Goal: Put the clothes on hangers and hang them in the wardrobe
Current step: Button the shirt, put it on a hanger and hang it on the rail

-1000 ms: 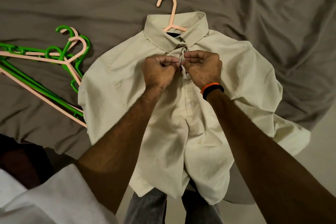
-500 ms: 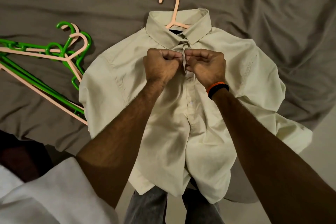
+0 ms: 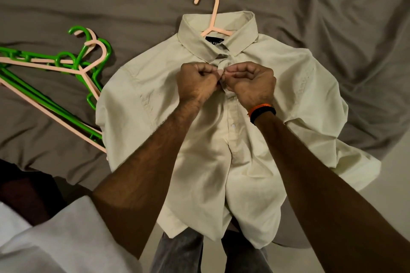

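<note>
My left hand (image 3: 197, 83) and right hand (image 3: 250, 84) pinch the placket just below the collar of the cream shirt (image 3: 221, 139), which lies flat on the bed; its peach hanger (image 3: 211, 17) hooks straight away from me, equally near either hand.

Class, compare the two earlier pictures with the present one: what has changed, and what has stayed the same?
Little has changed: both hands, left hand and right hand, keep pinching the shirt placket just below the collar, fingertips closing together. The shirt, its pink hanger and the spare hangers lie unmoved on the bed.
</note>
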